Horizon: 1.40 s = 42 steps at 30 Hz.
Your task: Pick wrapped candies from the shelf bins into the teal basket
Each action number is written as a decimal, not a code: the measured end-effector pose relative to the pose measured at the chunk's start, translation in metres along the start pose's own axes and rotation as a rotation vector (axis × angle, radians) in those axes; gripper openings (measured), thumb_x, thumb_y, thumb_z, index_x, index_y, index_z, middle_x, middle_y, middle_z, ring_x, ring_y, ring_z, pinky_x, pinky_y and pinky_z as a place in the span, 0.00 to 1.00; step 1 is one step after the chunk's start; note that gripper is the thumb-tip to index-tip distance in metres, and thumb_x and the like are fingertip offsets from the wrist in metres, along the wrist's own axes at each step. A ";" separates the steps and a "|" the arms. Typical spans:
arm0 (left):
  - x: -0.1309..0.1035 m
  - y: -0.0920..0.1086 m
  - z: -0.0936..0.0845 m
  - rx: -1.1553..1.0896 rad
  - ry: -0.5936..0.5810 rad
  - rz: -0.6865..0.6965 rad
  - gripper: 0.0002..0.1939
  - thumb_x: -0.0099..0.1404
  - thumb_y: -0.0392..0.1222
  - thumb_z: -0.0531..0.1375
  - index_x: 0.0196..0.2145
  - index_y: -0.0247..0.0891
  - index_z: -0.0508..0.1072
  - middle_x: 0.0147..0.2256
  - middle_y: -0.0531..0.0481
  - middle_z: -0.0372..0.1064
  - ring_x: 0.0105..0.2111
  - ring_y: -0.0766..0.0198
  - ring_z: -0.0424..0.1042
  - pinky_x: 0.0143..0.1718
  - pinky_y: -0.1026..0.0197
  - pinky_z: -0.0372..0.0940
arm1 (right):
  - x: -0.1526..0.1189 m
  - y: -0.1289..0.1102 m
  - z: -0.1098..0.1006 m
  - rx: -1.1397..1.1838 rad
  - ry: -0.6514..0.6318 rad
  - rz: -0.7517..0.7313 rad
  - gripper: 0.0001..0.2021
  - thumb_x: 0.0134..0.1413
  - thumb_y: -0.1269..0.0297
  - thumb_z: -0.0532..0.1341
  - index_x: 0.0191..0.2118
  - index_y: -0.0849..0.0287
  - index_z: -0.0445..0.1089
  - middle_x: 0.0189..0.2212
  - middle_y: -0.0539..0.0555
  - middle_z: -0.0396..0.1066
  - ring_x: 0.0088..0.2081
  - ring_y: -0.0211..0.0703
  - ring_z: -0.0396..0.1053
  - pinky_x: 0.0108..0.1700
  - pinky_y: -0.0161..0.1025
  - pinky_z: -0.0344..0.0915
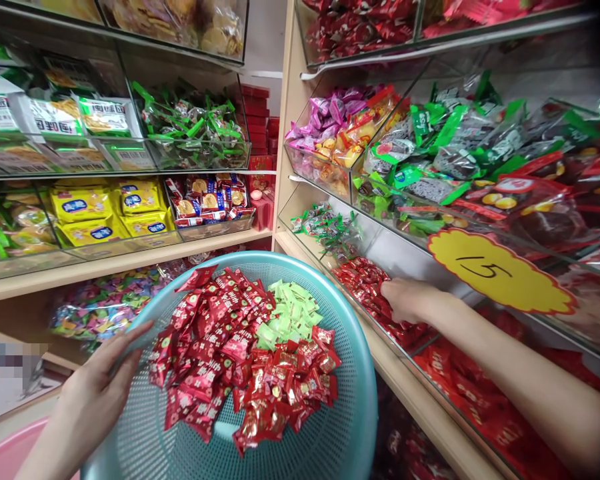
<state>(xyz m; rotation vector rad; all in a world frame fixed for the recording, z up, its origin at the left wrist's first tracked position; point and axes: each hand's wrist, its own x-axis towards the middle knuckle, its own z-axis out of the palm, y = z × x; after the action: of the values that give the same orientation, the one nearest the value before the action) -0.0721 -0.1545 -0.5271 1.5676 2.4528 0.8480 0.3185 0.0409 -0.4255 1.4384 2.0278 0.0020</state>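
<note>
A teal plastic basket with a perforated wall sits in front of me. Inside it are dark red wrapped candies, pale green wrapped candies and shiny red-and-gold wrapped candies, each kind in its own heap. My left hand is at the basket's left rim, with thumb and forefinger stretched out and apart over it. To the right, my right hand reaches down into a clear bin of small red wrapped candies. Its fingertips are hidden among them.
Clear bins of packaged snacks line the shelves on both sides. A yellow price tag marked 15 hangs above my right forearm. Bagged colourful candies lie on the lower left shelf. Part of a pink tub shows at bottom left.
</note>
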 end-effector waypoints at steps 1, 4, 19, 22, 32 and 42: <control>0.000 0.000 0.000 0.002 0.002 -0.003 0.25 0.55 0.54 0.48 0.49 0.46 0.67 0.50 0.51 0.67 0.51 0.57 0.64 0.52 0.53 0.57 | 0.000 0.001 0.000 0.004 -0.008 -0.003 0.17 0.37 0.80 0.58 0.39 0.71 0.71 0.38 0.66 0.72 0.39 0.51 0.70 0.29 0.36 0.61; 0.000 0.001 -0.001 0.011 0.005 -0.010 0.25 0.55 0.54 0.48 0.49 0.47 0.66 0.49 0.52 0.67 0.51 0.57 0.64 0.51 0.53 0.58 | -0.002 0.005 -0.003 0.020 -0.025 -0.004 0.15 0.38 0.79 0.57 0.37 0.70 0.71 0.35 0.65 0.72 0.36 0.50 0.71 0.26 0.35 0.60; 0.002 0.005 -0.002 -0.017 -0.011 -0.065 0.26 0.53 0.54 0.48 0.49 0.46 0.67 0.48 0.51 0.68 0.49 0.56 0.65 0.50 0.51 0.59 | -0.066 -0.020 -0.022 0.053 0.462 -0.226 0.06 0.52 0.70 0.52 0.31 0.60 0.66 0.29 0.56 0.69 0.33 0.44 0.67 0.32 0.37 0.57; 0.001 0.004 -0.002 -0.024 -0.012 -0.064 0.27 0.53 0.55 0.48 0.49 0.46 0.66 0.48 0.51 0.67 0.50 0.56 0.65 0.50 0.51 0.59 | -0.058 -0.028 -0.017 0.139 0.436 -0.419 0.05 0.52 0.71 0.53 0.30 0.59 0.64 0.28 0.53 0.68 0.31 0.40 0.65 0.30 0.35 0.54; 0.001 0.003 0.000 -0.033 0.002 -0.046 0.27 0.53 0.56 0.48 0.48 0.47 0.67 0.49 0.52 0.68 0.50 0.56 0.65 0.50 0.51 0.59 | -0.025 -0.057 0.015 0.250 0.396 -0.541 0.04 0.48 0.64 0.59 0.30 0.59 0.66 0.28 0.51 0.69 0.31 0.39 0.66 0.28 0.34 0.52; 0.002 0.006 0.001 -0.008 0.032 -0.046 0.28 0.52 0.57 0.47 0.47 0.45 0.68 0.46 0.51 0.70 0.47 0.55 0.68 0.48 0.51 0.61 | -0.009 0.000 -0.024 0.086 0.357 -0.011 0.13 0.57 0.65 0.48 0.40 0.61 0.67 0.36 0.61 0.71 0.38 0.49 0.69 0.36 0.40 0.60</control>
<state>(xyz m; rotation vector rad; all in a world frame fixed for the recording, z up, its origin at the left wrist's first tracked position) -0.0676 -0.1509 -0.5243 1.5008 2.4938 0.8818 0.3081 0.0413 -0.4017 1.5693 2.3463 0.1810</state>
